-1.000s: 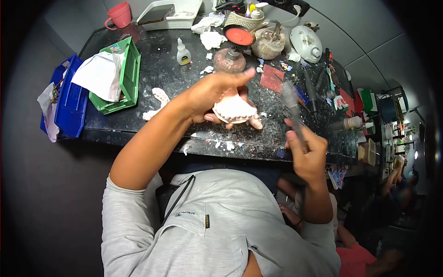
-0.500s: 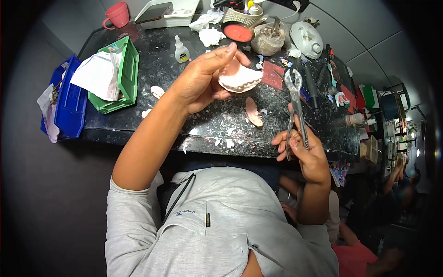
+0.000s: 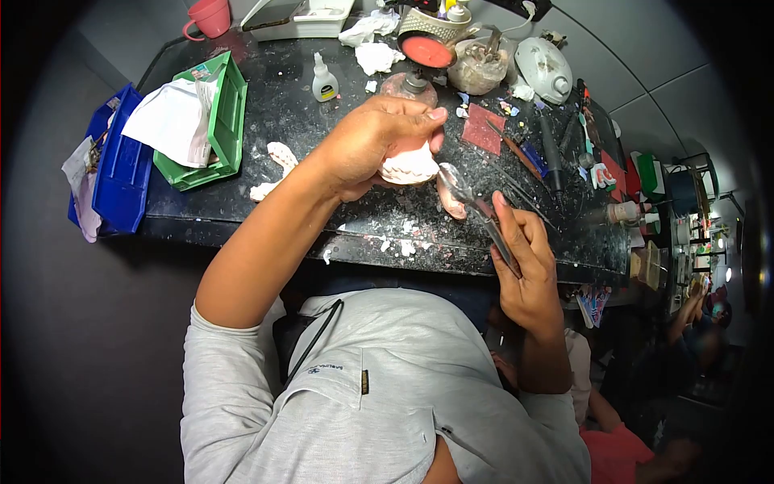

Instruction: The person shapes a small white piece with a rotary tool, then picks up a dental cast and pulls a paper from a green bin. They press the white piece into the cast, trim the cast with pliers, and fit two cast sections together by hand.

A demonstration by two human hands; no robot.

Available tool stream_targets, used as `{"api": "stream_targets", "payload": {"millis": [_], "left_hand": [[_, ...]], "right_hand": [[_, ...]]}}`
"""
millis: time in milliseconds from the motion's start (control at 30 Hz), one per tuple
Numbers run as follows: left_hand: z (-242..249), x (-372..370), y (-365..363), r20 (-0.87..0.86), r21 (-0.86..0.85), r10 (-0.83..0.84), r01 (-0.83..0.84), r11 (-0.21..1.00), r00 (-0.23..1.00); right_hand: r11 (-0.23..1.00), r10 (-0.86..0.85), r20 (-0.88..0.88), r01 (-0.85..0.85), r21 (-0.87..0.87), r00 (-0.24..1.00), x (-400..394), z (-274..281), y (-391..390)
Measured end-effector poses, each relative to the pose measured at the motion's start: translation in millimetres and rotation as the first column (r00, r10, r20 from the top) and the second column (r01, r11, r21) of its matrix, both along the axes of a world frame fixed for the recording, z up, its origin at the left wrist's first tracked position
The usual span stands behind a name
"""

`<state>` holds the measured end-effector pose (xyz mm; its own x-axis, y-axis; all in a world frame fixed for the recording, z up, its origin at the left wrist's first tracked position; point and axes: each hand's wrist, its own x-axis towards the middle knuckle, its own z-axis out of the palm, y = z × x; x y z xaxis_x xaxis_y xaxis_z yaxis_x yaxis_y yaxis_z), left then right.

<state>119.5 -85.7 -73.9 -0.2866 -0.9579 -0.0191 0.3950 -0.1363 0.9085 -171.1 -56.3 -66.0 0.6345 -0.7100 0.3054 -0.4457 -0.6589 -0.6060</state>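
Note:
My left hand is wrapped around a pale pink dental cast, its row of teeth facing me; the palm and fingers hide part of it. In my right hand is a pair of metal plaster nippers, gripped by the handles. The jaws of the nippers are right at the right end of the cast. Below them on the bench lies a trimmed-off pink plaster piece, partly covered by the tool. More plaster pieces lie left of my left forearm.
The black bench is strewn with chips. A green bin and a blue bin stand left. Behind are a small dropper bottle, a red wax sheet and a white rounded device. Hand tools lie right, including a dark handpiece.
The nippers have swung left and down from upright, their jaws now at the cast. My left hand has turned the cast and lowered it slightly.

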Motion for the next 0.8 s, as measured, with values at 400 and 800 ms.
{"api": "stream_targets", "payload": {"millis": [400, 800], "left_hand": [[6, -2, 3, 0.215, -0.129, 0.195, -0.170, 0.977, 0.957], [6, -7, 4, 0.014, 0.014, 0.015, -0.015, 1.000, 1.000]], "right_hand": [[0.979, -0.093, -0.263, 0.040, -0.201, 0.960, -1, 14, 4], [0.963, 0.000, -0.279, -0.075, -0.259, 0.960, 3, 5, -5]]}}
